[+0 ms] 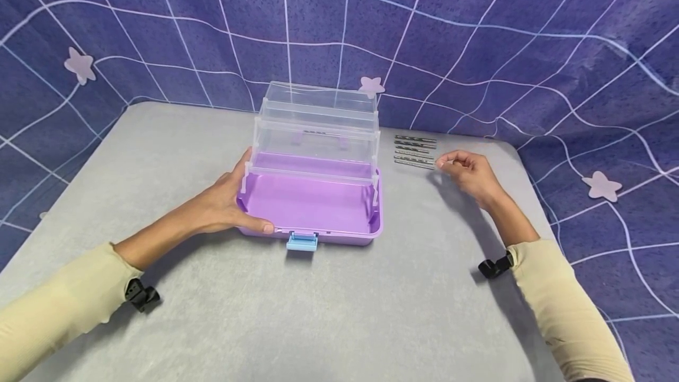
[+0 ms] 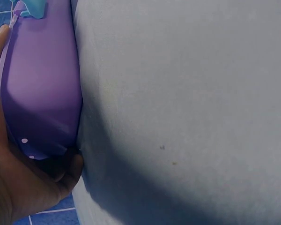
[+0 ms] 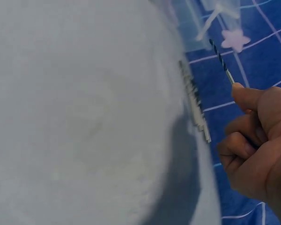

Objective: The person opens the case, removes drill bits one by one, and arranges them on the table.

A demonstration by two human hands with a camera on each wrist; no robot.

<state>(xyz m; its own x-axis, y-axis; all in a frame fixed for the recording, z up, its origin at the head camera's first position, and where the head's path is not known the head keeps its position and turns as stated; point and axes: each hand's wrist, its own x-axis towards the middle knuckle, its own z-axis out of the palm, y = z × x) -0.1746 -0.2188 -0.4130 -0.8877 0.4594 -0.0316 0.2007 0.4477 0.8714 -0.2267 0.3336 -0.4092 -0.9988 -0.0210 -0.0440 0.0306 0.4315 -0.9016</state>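
Observation:
My left hand [image 1: 223,199] grips the left end of a purple toolbox [image 1: 313,234], thumb over its front rim. The box stands unfolded, with clear plastic trays [image 1: 313,152] raised above its purple base and a blue latch [image 1: 302,241] hanging at the front. To the right of the box, my right hand [image 1: 469,175] pinches the shank of a drill bit [image 3: 221,56] between thumb and fingertip. Its dark fluted end points away from the hand. Several more drill bits [image 1: 415,140] lie side by side on the table by this hand.
The grey table [image 1: 339,317] ends just behind the box and the drill bits. A blue, line-patterned cloth [image 1: 451,28] with pale stars hangs along its back and sides. A small dark piece [image 1: 315,132] shows through the clear upper trays.

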